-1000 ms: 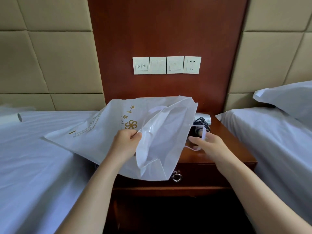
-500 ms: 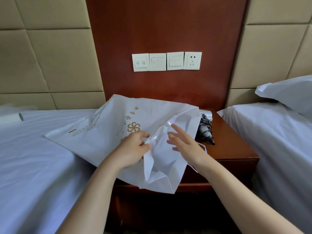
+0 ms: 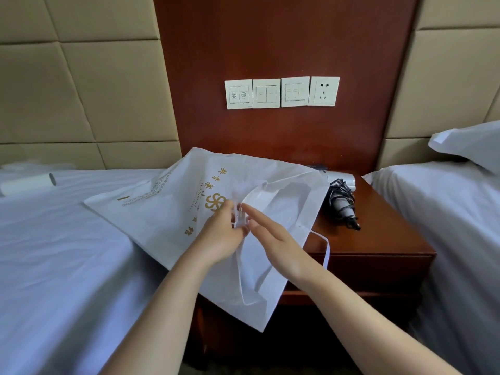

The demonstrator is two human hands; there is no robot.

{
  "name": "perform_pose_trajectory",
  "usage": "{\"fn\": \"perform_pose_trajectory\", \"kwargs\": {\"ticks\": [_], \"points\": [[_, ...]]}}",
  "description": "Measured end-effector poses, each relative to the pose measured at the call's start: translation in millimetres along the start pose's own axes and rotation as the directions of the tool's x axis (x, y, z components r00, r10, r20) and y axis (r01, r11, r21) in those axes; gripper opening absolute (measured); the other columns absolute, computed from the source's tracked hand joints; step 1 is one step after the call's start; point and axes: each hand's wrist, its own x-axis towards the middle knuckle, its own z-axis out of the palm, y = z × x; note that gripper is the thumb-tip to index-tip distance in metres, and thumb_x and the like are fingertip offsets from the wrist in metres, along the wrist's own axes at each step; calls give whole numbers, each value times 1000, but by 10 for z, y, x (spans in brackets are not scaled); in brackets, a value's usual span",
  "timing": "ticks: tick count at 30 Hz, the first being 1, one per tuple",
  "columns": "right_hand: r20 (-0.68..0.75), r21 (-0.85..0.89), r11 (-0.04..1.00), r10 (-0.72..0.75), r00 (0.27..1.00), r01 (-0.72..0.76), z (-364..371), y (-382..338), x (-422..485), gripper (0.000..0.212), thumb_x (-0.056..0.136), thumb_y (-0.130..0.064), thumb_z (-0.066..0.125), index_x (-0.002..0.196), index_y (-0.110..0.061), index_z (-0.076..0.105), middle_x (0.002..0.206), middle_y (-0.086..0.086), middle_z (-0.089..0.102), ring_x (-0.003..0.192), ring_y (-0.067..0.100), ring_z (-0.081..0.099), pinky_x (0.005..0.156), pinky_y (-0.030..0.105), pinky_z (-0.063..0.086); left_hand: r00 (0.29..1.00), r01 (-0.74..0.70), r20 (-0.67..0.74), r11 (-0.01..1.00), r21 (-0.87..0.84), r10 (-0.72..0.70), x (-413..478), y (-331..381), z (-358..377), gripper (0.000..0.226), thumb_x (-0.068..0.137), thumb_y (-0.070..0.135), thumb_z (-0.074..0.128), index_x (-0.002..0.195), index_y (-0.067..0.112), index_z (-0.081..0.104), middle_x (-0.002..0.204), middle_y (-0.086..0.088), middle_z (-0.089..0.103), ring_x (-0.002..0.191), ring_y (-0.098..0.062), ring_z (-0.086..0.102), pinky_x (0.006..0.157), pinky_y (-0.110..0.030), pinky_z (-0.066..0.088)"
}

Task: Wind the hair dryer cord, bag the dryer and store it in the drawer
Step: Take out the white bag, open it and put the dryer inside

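A white bag [image 3: 167, 207] with gold lettering lies across the nightstand [image 3: 378, 239] and the left bed, its open mouth toward me. My left hand [image 3: 219, 236] pinches the bag's gathered edge and a handle strap at the mouth. My right hand [image 3: 273, 236] is beside it, fingers straight, its fingertips touching the same bunched edge. The hair dryer [image 3: 342, 201], white with its black cord wound round it, lies on the nightstand to the right of the bag, partly hidden by it. The drawer front is mostly covered by the bag.
White-sheeted beds flank the nightstand, left [image 3: 54, 253] and right [image 3: 446, 212], with a pillow [image 3: 470, 142] at far right. A white roll [image 3: 27, 182] lies on the left bed. Switches and a socket [image 3: 324, 91] sit on the wood panel above.
My right hand left the strap near the dryer and came left to the bag's mouth, meeting my left hand. The bag sank flatter and its mouth bunched between both hands.
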Motion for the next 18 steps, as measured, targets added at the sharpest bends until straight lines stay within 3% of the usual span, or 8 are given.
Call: {"fn": "perform_pose_trajectory", "kwargs": {"ticks": [3,7,11,13,16,18], "points": [[26,5,1000,-19,999,18,-23,13,-11,41,101,-29,34,141,-29,39,145,-18,39,130,-9,30,94,-2,26,996,-19,-84,1000,0,19,44,26,74,17,92,19,51,108,22,53,102,-1,62,101,-22,59,82,-31,45],[6,25,998,-65,998,65,-104,-19,-5,35,100,-29,34,132,-25,50,134,-15,53,128,-4,41,104,14,31,990,-27,-140,1000,-10,26,59,60,58,14,91,13,51,93,22,62,81,3,60,85,-21,58,72,-30,42],[-184,34,995,-81,980,88,-265,-9,64,31,100,-16,33,98,-18,64,97,-6,70,100,7,63,91,29,44,994,-38,-98,999,31,40,56,55,-34,18,89,6,48,88,13,65,67,0,50,67,-23,46,63,-29,35],[-230,-41,998,-56,971,48,-336,51,102,29,98,-12,36,89,-16,64,90,-5,68,89,9,63,83,28,44,995,-27,-98,1000,-1,27,26,67,-83,18,87,9,48,90,11,65,69,-3,52,66,-23,47,65,-30,37],[-130,-213,977,-2,991,-26,-378,225,171,25,98,-15,40,108,-18,63,109,-6,63,104,9,57,85,20,39,994,-52,-101,998,-26,49,-57,122,-152,28,73,21,44,87,8,64,71,-6,49,65,-22,45,65,-31,35],[-54,-376,926,14,998,-34,-376,337,235,32,98,-20,41,127,-21,55,131,-3,54,123,14,47,98,25,36,993,-63,-97,998,-18,61,-110,151,-181,28,71,23,43,83,6,62,69,-6,47,64,-21,43,64,-30,34]]}}
